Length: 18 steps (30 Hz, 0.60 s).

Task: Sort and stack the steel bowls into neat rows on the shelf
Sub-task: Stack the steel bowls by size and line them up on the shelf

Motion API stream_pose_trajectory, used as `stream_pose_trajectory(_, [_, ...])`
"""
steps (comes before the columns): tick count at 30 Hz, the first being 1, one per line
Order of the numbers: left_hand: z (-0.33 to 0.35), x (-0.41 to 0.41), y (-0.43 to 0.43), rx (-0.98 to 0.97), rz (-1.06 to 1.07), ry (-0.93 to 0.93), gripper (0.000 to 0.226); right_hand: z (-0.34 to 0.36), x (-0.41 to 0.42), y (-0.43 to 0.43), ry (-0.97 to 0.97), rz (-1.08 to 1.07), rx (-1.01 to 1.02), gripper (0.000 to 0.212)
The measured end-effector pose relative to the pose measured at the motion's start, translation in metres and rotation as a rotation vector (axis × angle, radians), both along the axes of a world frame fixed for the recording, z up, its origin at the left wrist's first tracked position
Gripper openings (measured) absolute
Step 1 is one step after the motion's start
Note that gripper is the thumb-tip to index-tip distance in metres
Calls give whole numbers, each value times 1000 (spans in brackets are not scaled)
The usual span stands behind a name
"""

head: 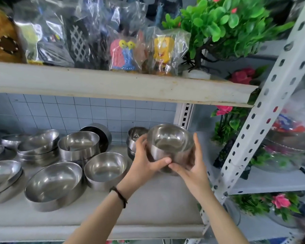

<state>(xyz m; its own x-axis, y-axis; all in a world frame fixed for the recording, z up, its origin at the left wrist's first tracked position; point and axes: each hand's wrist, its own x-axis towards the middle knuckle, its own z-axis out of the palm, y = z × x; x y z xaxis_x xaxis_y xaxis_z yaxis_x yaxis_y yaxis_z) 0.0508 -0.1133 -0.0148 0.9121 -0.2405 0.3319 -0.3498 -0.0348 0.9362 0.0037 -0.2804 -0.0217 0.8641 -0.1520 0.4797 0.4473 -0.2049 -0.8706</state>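
Observation:
Both hands hold one deep steel bowl [169,141] above the right end of the white shelf [148,205]. My left hand [146,162] wraps its left side and base, and my right hand [192,164] cups its right side. Right behind it stands a short stack of similar small bowls [135,136]. To the left sit a medium bowl [105,167], a wide bowl [54,184], a straight-walled bowl stack [78,146] and several shallower bowls [38,144], loosely scattered and some tilted.
The upper shelf board [121,87] hangs low over the bowls, loaded with bagged toys [123,55] and a plastic plant [224,23]. A perforated white upright [264,110] bounds the shelf on the right; beyond it are artificial flowers [224,110] and glass dishes.

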Motion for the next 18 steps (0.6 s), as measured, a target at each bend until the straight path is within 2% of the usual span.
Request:
stream_pose_trajectory(4, [9,26,-19,47,47,22,103,10,21,-14,12,-24,20,101])
stream_pose_trajectory(11, [-10,40,-38,134,98,-9,69,-13,38,-32,73,-34,9,97])
stream_pose_trajectory(15, [-19,36,-44,191,109,-23,84,-27,40,-35,98,-67,38,103])
stream_pose_trajectory(18, [-25,34,-48,202,109,9,88,-32,44,-35,134,-57,51,99])
